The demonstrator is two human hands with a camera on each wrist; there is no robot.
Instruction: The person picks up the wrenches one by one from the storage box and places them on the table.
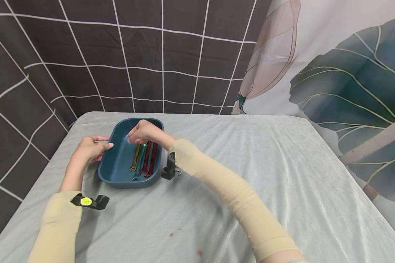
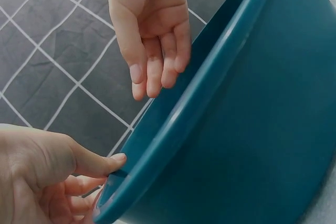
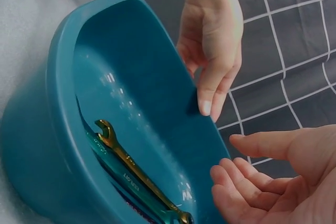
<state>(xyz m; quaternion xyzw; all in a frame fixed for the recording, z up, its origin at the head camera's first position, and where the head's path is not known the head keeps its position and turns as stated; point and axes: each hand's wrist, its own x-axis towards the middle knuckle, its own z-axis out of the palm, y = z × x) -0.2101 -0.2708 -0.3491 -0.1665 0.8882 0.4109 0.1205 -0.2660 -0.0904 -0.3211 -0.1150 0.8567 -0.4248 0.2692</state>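
Observation:
A blue plastic basin (image 1: 128, 184) stands on the cloth-covered table. Inside lie several open-ended wrenches side by side: a gold wrench (image 3: 136, 169), a green wrench (image 1: 139, 162) and red wrenches (image 1: 147, 159) nearer the right wall. At the basin's left rim my left hand (image 1: 91, 148) pinches the edge, thumb over the inner side and fingers outside. My right hand (image 1: 144, 131) hovers above the basin's far part, fingers loosely bent, with nothing seen in it. In the right wrist view its fingertips (image 3: 223, 174) overlap the basin's rim.
A silver metal end (image 1: 178, 171) shows on the table just right of the basin, partly behind the right wrist's camera (image 1: 168, 170). Dark gridded fabric (image 1: 145, 47) hangs behind the table, and a leaf-patterned curtain (image 1: 349, 80) at the right.

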